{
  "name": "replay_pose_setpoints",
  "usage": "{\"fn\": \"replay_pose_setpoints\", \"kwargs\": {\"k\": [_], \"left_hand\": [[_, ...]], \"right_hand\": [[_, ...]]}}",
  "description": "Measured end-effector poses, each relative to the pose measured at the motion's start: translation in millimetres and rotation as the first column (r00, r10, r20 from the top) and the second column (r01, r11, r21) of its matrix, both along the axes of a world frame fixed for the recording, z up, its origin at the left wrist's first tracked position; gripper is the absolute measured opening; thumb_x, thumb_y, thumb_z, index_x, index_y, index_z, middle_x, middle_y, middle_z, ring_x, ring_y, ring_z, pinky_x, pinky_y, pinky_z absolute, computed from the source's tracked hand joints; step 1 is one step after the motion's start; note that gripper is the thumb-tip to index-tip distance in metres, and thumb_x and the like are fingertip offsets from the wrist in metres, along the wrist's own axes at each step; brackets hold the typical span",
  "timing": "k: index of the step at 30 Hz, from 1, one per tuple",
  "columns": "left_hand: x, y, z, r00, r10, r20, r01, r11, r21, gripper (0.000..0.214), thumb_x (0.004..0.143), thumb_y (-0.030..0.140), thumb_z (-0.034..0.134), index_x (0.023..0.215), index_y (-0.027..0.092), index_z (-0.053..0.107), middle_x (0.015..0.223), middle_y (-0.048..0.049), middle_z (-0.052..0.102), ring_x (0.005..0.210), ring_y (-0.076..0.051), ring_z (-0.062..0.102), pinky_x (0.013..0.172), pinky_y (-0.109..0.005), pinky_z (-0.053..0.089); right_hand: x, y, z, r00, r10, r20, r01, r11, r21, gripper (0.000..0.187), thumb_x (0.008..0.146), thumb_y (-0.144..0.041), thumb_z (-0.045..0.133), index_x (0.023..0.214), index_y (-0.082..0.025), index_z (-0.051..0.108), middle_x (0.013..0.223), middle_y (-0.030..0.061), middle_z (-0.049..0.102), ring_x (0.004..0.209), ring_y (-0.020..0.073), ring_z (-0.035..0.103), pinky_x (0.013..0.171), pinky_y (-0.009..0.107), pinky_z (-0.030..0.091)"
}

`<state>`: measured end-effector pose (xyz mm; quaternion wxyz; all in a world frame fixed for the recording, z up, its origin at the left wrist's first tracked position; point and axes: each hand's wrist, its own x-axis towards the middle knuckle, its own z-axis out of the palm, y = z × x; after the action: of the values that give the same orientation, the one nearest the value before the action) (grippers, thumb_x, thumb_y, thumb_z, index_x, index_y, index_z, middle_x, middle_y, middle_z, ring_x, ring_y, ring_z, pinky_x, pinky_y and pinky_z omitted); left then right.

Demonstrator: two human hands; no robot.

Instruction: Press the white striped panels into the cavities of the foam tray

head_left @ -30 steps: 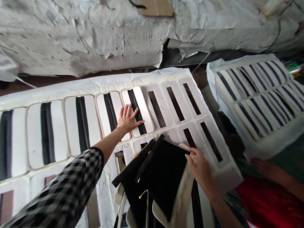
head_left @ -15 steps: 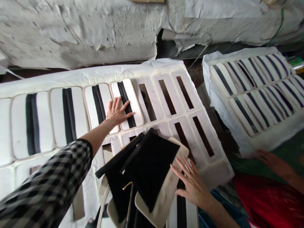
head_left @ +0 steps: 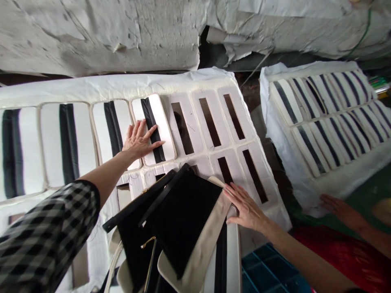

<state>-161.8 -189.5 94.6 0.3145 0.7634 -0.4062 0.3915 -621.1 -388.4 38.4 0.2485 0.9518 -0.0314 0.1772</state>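
My left hand [head_left: 139,140] lies flat with spread fingers on a white rounded panel [head_left: 165,126] with a black padded strip down its middle. The fingertips reach across the strip. My right hand [head_left: 249,209] touches the right corner of a cream panel [head_left: 207,240]; its fingers rest over the corner, and the thumb stands apart from them. On that panel lies black fabric [head_left: 186,211] with a stiff top band. Another black piece [head_left: 137,236] with a gold zip pull [head_left: 148,243] is partly covered beside it. Beneath, a black-striped white panel [head_left: 230,260] shows.
A padded white board [head_left: 247,99] has slotted recesses, several filled with striped panels. A second board [head_left: 305,179] at right carries rows of similar panels. A co-worker's hand [head_left: 339,207] and red garment [head_left: 345,256] are near it. A blue crate [head_left: 265,268] stands below.
My right hand has come down onto the cream panel's corner, its fingers closer together. My left hand stays on the same striped panel while the view shifts slightly.
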Motion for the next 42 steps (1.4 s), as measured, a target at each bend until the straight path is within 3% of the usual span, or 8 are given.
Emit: {"fn": "replay_pose_setpoints", "kwargs": {"k": [6,12,23,28,33,35,38,42], "left_hand": [[0.4,-0.3,-1.4,1.0,-0.018,0.016,0.019,0.999,-0.026,0.081,0.083,0.077,0.034,0.151,0.033,0.027,0.163,-0.0041,0.007,0.149,-0.033,0.006,0.12,-0.054,0.007],[1.7,0.8,-2.3,1.0,-0.023,0.02,0.024,0.999,-0.024,0.082,0.083,0.078,0.031,0.151,0.032,0.027,0.163,-0.0056,0.007,0.149,-0.033,0.005,0.119,-0.055,0.007],[3.0,3.1,-3.5,1.0,-0.002,0.005,0.002,1.0,-0.002,0.082,0.083,0.079,0.026,0.152,0.034,0.02,0.164,-0.0028,0.001,0.149,-0.031,0.001,0.12,-0.051,0.0],[5.5,2.1,-4.7,1.0,0.004,0.023,-0.003,1.0,-0.018,0.083,0.083,0.08,0.025,0.152,0.035,0.02,0.164,-0.0035,0.003,0.149,-0.029,0.0,0.12,-0.05,0.0],[6.6,0.3,-4.8,0.999,-0.002,0.054,0.005,0.998,-0.066,0.083,0.082,0.079,0.031,0.151,0.033,0.026,0.163,-0.0059,0.008,0.149,-0.03,0.005,0.12,-0.05,0.003],[6.4,0.1,-4.7,0.997,-0.011,0.075,0.017,0.996,-0.086,0.082,0.082,0.079,0.033,0.15,0.032,0.029,0.163,-0.0084,0.01,0.149,-0.031,0.008,0.12,-0.051,0.006],[5.6,-0.2,-4.5,0.995,-0.005,0.096,0.015,0.994,-0.108,0.081,0.082,0.078,0.036,0.149,0.032,0.031,0.162,-0.0095,0.014,0.148,-0.031,0.011,0.12,-0.052,0.008],[3.7,0.0,-4.1,0.993,0.013,0.12,0.003,0.991,-0.135,0.081,0.082,0.077,0.04,0.149,0.032,0.032,0.161,-0.0101,0.016,0.148,-0.032,0.014,0.119,-0.053,0.011]], "right_hand": [[4.4,2.0,0.6,0.996,0.036,-0.08,-0.05,0.983,-0.175,0.105,0.068,-0.045,0.084,0.151,-0.019,0.025,0.159,0.0106,0.019,0.146,0.0336,0.011,0.118,0.058,0.019],[15.6,-1.3,3.2,0.959,0.207,-0.195,-0.269,0.879,-0.393,0.084,0.08,-0.044,0.073,0.144,-0.005,0.036,0.153,0.0192,0.029,0.144,0.0387,0.016,0.114,0.061,0.029],[39.8,49.9,-19.4,0.933,0.331,-0.143,-0.355,0.777,-0.52,0.04,0.091,-0.004,0.043,0.129,0.003,0.051,0.133,0.026,0.053,0.13,0.0382,0.044,0.105,0.055,0.046],[64.6,91.0,-5.4,0.851,0.506,0.141,-0.429,0.825,-0.368,0.027,0.088,0.002,0.045,0.112,-0.002,0.058,0.102,0.0177,0.066,0.1,0.0282,0.061,0.086,0.046,0.055],[72.4,127.3,40.9,0.75,0.444,0.491,-0.446,0.887,-0.122,0.018,0.091,-0.001,0.046,0.1,-0.014,0.054,0.076,0.005,0.057,0.065,0.0161,0.054,0.059,0.031,0.046],[71.3,129.2,54.1,0.788,0.382,0.482,-0.425,0.905,-0.022,0.007,0.094,-0.013,0.053,0.101,-0.016,0.053,0.073,0.0026,0.056,0.063,0.0154,0.055,0.059,0.029,0.046],[76.8,121.0,59.2,0.893,0.366,0.263,-0.401,0.911,0.096,0.029,0.096,-0.038,0.053,0.115,-0.017,0.054,0.078,0.0038,0.06,0.067,0.0179,0.06,0.06,0.03,0.052],[92.0,108.5,63.1,0.813,0.577,0.078,-0.582,0.803,0.13,0.032,0.102,-0.031,0.029,0.111,-0.02,0.058,0.089,0.0076,0.067,0.08,0.0222,0.064,0.072,0.036,0.057]]}}
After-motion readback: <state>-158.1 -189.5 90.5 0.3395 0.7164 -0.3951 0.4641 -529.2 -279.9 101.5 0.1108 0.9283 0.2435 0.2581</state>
